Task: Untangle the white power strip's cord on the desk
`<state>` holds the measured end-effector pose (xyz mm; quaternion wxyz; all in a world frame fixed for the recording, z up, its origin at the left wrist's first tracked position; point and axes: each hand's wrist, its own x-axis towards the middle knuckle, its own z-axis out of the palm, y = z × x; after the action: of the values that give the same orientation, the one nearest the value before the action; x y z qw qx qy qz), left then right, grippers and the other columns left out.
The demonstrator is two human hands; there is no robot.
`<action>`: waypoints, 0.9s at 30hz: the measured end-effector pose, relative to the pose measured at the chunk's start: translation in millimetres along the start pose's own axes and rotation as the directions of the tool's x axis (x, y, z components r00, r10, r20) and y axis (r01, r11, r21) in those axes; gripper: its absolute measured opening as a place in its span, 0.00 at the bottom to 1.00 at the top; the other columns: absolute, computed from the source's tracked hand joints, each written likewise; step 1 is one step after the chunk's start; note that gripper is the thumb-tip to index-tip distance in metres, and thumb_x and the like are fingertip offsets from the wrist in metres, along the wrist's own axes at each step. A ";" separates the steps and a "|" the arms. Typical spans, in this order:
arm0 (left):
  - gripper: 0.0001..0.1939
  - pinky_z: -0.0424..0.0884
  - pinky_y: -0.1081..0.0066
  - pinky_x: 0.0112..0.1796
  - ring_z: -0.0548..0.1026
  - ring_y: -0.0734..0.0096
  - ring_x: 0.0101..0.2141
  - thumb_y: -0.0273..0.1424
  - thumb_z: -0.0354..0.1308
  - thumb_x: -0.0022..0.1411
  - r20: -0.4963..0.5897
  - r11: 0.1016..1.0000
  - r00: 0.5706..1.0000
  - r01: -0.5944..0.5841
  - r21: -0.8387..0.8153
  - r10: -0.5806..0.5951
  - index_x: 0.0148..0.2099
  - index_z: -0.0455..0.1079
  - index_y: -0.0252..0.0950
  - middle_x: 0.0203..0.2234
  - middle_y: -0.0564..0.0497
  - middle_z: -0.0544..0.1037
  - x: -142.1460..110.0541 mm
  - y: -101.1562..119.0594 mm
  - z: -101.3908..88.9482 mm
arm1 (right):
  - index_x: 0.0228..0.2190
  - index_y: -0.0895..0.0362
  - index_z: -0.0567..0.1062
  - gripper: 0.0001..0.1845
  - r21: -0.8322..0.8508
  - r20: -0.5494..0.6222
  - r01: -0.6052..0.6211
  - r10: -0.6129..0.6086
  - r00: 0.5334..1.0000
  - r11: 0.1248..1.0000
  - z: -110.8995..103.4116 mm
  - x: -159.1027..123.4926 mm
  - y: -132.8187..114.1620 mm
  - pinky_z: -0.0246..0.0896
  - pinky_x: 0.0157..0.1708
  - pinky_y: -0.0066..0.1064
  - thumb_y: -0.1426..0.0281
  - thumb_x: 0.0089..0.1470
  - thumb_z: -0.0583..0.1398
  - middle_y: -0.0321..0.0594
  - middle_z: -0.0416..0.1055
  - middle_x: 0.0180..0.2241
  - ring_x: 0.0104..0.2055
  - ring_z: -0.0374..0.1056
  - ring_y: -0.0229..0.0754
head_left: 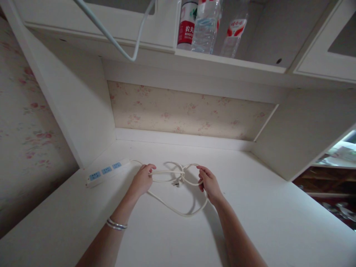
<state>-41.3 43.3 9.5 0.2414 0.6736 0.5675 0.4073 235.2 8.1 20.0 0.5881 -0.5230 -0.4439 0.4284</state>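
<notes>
A white power strip (107, 171) with blue sockets lies at the back left of the white desk (264, 222). Its cream cord (178, 211) runs from the strip and is gathered into loops with a knot-like wrap in the middle. My left hand (143, 180) pinches the left end of the coiled cord. My right hand (209, 183) grips the right end of the loops. A slack loop of cord hangs down onto the desk between my wrists. The plug (175, 182) dangles under the wrap. Silver bangles sit on my left wrist.
Above the desk, a shelf (230, 61) holds three plastic bottles (205, 26). A white cable (116, 44) hangs from the upper cabinet at the left. Floral wallpaper covers the back wall. Side panels close in the desk left and right.
</notes>
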 end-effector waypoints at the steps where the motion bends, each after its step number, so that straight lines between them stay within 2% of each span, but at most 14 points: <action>1: 0.18 0.66 0.67 0.42 0.71 0.67 0.37 0.20 0.51 0.49 0.080 0.997 0.997 -0.021 0.074 0.015 0.42 0.71 0.38 0.35 0.48 0.71 -1.8 -3.4 -1.5 | 0.42 0.57 0.70 0.22 -0.019 0.015 0.004 -0.004 1.000 1.000 1.0 -0.5 0.9 0.43 0.07 0.21 0.56 0.49 0.56 0.25 0.54 0.19 0.11 0.52 0.28; 4: 0.28 0.66 0.68 0.45 0.71 0.64 0.43 0.21 0.56 0.46 0.274 0.993 0.961 -0.057 0.102 0.027 0.52 0.68 0.38 0.45 0.45 0.71 -9.6 -2.4 -12.3 | 0.44 0.57 0.70 0.24 -0.102 0.035 0.009 -0.005 0.999 0.995 3.9 -2.4 3.2 0.46 0.08 0.22 0.56 0.50 0.55 0.26 0.56 0.18 0.11 0.54 0.30; 6: 0.37 0.65 0.69 0.48 0.68 0.62 0.50 0.20 0.58 0.42 0.382 0.995 0.921 -0.094 0.026 0.077 0.57 0.63 0.41 0.51 0.45 0.68 -14.8 7.8 -24.7 | 0.45 0.57 0.70 0.24 -0.161 0.041 0.006 0.001 0.999 0.987 5.4 -3.8 4.5 0.47 0.09 0.22 0.56 0.50 0.54 0.26 0.58 0.17 0.11 0.55 0.31; 8: 0.40 0.64 0.68 0.49 0.65 0.62 0.54 0.22 0.61 0.42 0.463 0.989 0.875 -0.119 -0.083 0.144 0.60 0.59 0.45 0.56 0.47 0.64 -19.0 22.9 -36.7 | 0.46 0.57 0.70 0.25 -0.206 0.053 0.006 0.005 0.999 0.978 7.3 -4.9 6.3 0.47 0.09 0.22 0.55 0.51 0.53 0.26 0.59 0.16 0.11 0.56 0.32; 10: 0.40 0.65 0.67 0.48 0.64 0.60 0.54 0.28 0.65 0.44 0.522 0.973 0.830 -0.103 -0.205 0.197 0.61 0.58 0.44 0.57 0.46 0.63 -22.8 39.6 -41.9 | 0.46 0.56 0.70 0.25 -0.244 0.071 0.008 0.010 0.997 0.970 10.3 -6.2 8.9 0.48 0.10 0.23 0.55 0.52 0.51 0.26 0.59 0.15 0.11 0.56 0.33; 12: 0.34 0.68 0.68 0.44 0.69 0.61 0.50 0.36 0.63 0.49 0.568 0.957 0.798 -0.036 -0.287 0.200 0.59 0.61 0.41 0.53 0.44 0.69 -27.2 54.9 -36.2 | 0.46 0.55 0.70 0.24 -0.282 0.093 0.010 0.017 0.996 0.959 14.5 -7.9 12.3 0.48 0.10 0.24 0.55 0.53 0.50 0.26 0.58 0.13 0.11 0.56 0.35; 14: 0.25 0.69 0.72 0.34 0.75 0.65 0.38 0.43 0.56 0.55 0.562 0.961 0.813 0.010 -0.278 0.154 0.54 0.66 0.38 0.43 0.45 0.76 -33.3 66.6 -20.7 | 0.45 0.54 0.70 0.23 -0.313 0.121 0.027 0.011 0.993 0.949 19.4 -10.5 15.7 0.49 0.11 0.25 0.55 0.54 0.50 0.27 0.58 0.12 0.11 0.56 0.36; 16: 0.22 0.67 0.74 0.28 0.74 0.70 0.29 0.46 0.54 0.56 0.526 0.976 0.839 -0.027 -0.216 0.139 0.45 0.71 0.36 0.35 0.48 0.78 -41.5 73.7 -1.2 | 0.44 0.52 0.71 0.21 -0.325 0.153 0.058 -0.008 0.988 0.944 24.0 -13.6 18.8 0.51 0.12 0.26 0.56 0.54 0.50 0.28 0.59 0.12 0.11 0.57 0.37; 17: 0.20 0.65 0.74 0.27 0.74 0.70 0.27 0.47 0.53 0.56 0.525 0.983 0.838 -0.066 -0.174 0.149 0.41 0.72 0.37 0.32 0.49 0.78 -46.4 75.5 8.2 | 0.44 0.51 0.71 0.20 -0.324 0.164 0.074 -0.021 0.986 0.943 25.8 -15.2 19.9 0.52 0.13 0.26 0.56 0.54 0.51 0.28 0.60 0.12 0.12 0.58 0.37; 20: 0.18 0.63 0.73 0.26 0.73 0.68 0.25 0.48 0.56 0.52 0.480 0.967 0.856 -0.249 0.052 0.194 0.33 0.72 0.39 0.25 0.51 0.77 -62.0 76.0 29.8 | 0.43 0.50 0.72 0.18 -0.331 0.180 0.112 -0.053 0.982 0.937 28.9 -18.7 21.6 0.54 0.16 0.28 0.57 0.55 0.51 0.29 0.62 0.13 0.13 0.59 0.37; 23: 0.16 0.62 0.71 0.27 0.74 0.63 0.25 0.46 0.55 0.55 0.495 0.896 0.835 -0.386 0.218 0.240 0.30 0.71 0.39 0.23 0.49 0.76 -72.8 74.4 41.4 | 0.42 0.50 0.72 0.17 -0.371 0.188 0.128 -0.060 0.980 0.920 28.8 -19.4 20.9 0.56 0.18 0.29 0.59 0.56 0.50 0.30 0.63 0.14 0.14 0.60 0.37; 25: 0.17 0.62 0.70 0.28 0.75 0.63 0.27 0.43 0.47 0.61 0.489 0.875 0.833 -0.416 0.246 0.258 0.33 0.71 0.39 0.25 0.47 0.77 -73.8 74.9 44.5 | 0.42 0.50 0.72 0.17 -0.384 0.186 0.130 -0.061 0.981 0.914 27.5 -18.1 20.2 0.56 0.18 0.29 0.59 0.56 0.50 0.30 0.64 0.14 0.14 0.61 0.37; 27: 0.18 0.61 0.70 0.28 0.75 0.64 0.29 0.41 0.40 0.66 0.437 0.888 0.862 -0.390 0.243 0.258 0.37 0.69 0.39 0.27 0.47 0.77 -69.9 76.5 44.3 | 0.42 0.51 0.71 0.17 -0.375 0.164 0.107 -0.048 0.985 0.921 25.5 -15.5 20.1 0.54 0.15 0.27 0.59 0.55 0.50 0.29 0.63 0.14 0.14 0.60 0.37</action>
<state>36.9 -36.1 26.1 0.1636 0.8583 0.4431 0.2005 206.0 0.8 0.3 0.4559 -0.5754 -0.5828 0.3484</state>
